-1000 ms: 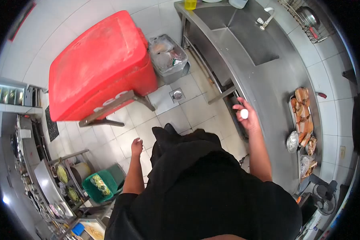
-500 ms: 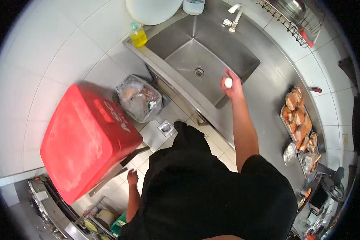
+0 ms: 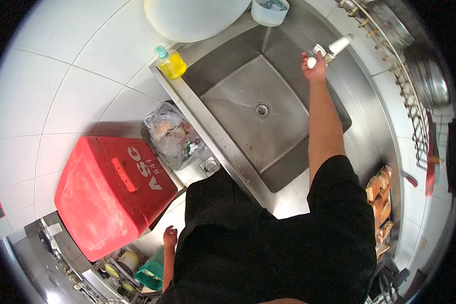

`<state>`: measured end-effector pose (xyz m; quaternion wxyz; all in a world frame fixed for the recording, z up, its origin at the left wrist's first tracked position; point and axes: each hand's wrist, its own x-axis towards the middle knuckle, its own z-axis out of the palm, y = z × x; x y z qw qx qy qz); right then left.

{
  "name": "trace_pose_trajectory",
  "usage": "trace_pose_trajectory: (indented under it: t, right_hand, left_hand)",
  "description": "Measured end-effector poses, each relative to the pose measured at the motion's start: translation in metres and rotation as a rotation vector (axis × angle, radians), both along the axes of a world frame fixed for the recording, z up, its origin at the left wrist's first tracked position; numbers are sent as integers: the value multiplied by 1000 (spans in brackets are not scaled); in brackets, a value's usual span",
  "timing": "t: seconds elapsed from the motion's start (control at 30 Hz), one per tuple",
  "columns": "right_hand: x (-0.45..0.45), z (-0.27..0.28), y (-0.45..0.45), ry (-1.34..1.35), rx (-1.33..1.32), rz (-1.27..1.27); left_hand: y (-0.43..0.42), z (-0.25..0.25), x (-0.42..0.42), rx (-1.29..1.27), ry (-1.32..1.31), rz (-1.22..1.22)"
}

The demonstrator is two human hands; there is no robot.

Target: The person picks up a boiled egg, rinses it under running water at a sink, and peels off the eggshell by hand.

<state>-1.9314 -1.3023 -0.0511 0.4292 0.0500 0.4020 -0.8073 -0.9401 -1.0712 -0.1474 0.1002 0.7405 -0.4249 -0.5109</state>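
My right hand (image 3: pixel 315 70) is closed round a small white round object (image 3: pixel 311 63) that looks like an egg. It is raised over the back edge of the steel sink (image 3: pixel 253 109), right beside the white faucet (image 3: pixel 339 45). Low on the left, my left hand (image 3: pixel 170 236) hangs by my side with its fingers curled; whether anything is in it is too small to tell. At the sink's left corner stands a soap bottle (image 3: pixel 171 63) with yellow liquid. A white tub (image 3: pixel 270 13) sits behind the sink.
A red cooler (image 3: pixel 111 192) stands at the left, next to a bin lined with clear plastic (image 3: pixel 173 136). A large white basin (image 3: pixel 195 17) leans at the back. Packed orange food (image 3: pixel 380 202) lies on the right counter, below a wire rack (image 3: pixel 408 86). A green container (image 3: pixel 152 271) is lower left.
The view has moved up to the sink. My right hand has gone from beside the counter, across the basin, to the faucet, still holding the white object. My left hand stays low.
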Motion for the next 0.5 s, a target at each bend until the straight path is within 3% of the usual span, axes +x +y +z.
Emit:
trace_pose_trajectory:
  t: [0.1, 0.23, 0.27, 0.3, 0.37, 0.4, 0.47, 0.5]
  right_hand:
    - [-15, -4, -16, 48, 34, -152]
    - [-47, -29, -17, -69, -73, -73]
    - [-52, -35, -18, -65, -90, -70]
    - [-53, -36, -20, -60, -110, -64]
    - [-40, -18, -32, 100, 140, -238]
    - [-35, -7, -35, 142, 202, -279]
    - [-33, -1, -34, 146, 294, -303]
    - [-25, -11, -27, 144, 215, -219]
  left_hand:
    - [-7, 11, 0, 54, -40, -71]
    - [-22, 26, 6, -1, -149, -86]
    - [-29, 55, -16, -138, -269, -307]
    - [-34, 51, -11, -31, -271, -245]
    - [-41, 65, -23, -4, -190, -169]
    - [-36, 13, 33, -15, -195, -206]
    - [-42, 32, 16, -26, -183, -182]
    - [-46, 39, 6, -35, -170, -168]
